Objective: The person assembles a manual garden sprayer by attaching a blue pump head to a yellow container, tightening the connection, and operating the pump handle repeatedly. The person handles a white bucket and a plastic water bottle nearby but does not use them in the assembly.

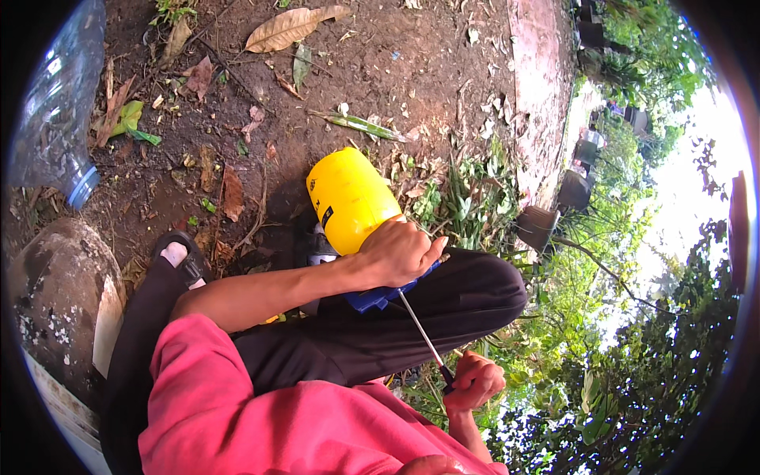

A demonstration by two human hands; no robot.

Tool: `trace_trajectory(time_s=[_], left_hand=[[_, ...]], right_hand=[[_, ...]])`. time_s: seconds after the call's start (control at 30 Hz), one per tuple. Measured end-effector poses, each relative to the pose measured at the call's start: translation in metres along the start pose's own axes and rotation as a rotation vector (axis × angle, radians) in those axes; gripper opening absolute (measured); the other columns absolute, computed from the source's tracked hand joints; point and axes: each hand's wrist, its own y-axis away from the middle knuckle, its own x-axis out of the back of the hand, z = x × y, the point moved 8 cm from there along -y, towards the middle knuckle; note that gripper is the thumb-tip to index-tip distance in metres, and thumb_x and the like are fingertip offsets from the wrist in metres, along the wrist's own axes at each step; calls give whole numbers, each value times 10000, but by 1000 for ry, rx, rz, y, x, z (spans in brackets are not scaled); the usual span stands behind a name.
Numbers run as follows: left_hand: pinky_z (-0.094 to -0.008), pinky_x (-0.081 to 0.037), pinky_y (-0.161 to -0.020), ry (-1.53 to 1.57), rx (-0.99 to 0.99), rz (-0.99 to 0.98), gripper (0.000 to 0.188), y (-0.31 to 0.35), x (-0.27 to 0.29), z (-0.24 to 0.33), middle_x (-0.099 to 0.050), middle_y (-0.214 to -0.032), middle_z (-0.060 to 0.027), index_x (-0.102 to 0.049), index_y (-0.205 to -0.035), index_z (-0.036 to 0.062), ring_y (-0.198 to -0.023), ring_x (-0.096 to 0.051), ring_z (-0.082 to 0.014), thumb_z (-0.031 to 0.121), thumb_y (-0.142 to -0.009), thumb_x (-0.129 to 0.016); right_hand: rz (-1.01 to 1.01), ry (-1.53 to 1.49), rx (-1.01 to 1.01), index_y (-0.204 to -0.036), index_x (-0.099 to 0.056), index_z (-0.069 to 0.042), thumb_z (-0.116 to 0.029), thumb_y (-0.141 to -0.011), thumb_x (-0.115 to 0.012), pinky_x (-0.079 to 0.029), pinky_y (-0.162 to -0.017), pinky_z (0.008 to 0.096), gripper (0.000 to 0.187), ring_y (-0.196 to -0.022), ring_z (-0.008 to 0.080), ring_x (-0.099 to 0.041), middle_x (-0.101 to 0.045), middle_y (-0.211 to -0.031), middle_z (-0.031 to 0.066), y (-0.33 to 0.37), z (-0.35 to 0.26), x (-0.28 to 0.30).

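My left hand [392,253] is closed over the end of a yellow plastic tank [352,194], where a blue plastic top [372,299] shows beneath the wrist. The tank lies tilted by my bent knee, its rounded base pointing away. From the blue top a thin metal rod [419,327] runs toward my right hand [475,381]. That hand is wrapped around the rod's black handle [448,378]. My left fingers partly hide where the top meets the tank, and the rod's far end cannot be made out.
A large clear plastic bottle [59,103] lies at the upper left, above a big mottled stone [67,293]. Dry leaves [289,28] and twigs litter the bare soil. Green plants, dark pots [538,227] and a paved strip [542,87] lie to the right.
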Motion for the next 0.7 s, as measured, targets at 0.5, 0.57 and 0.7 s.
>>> trace_trajectory(time_s=[0.5, 0.57, 0.7], left_hand=[[-529, -515, -717, -66, -8, 30, 531, 2, 1, 1, -600, -558, -227, -626, -531, 7, -554, -617, -438, 295, -960, -504], [-528, -515, -710, -43, 12, -20, 532, 4, -1, -1, -590, -541, -223, -619, -520, 9, -538, -611, -435, 288, -959, -511], [-529, -511, -695, -49, -16, -36, 547, 8, -3, -2, -568, -508, -217, -604, -493, 16, -505, -599, -425, 287, -960, -513]], right_hand=[[55, -241, -30, -484, -314, -85, -273, -1070, -392, -223, -438, 275, 621, -375, 95, -273, -319, -414, -2, -31, 21, -87], [46, -273, -112, -487, -297, -91, -272, -1074, -379, -231, -434, 273, 620, -368, 97, -278, -322, -411, 2, -27, 29, -84], [54, -184, -171, -481, -292, -97, -294, -1081, -347, -240, -421, 267, 634, -356, 101, -284, -333, -402, 7, -11, 22, -47]])
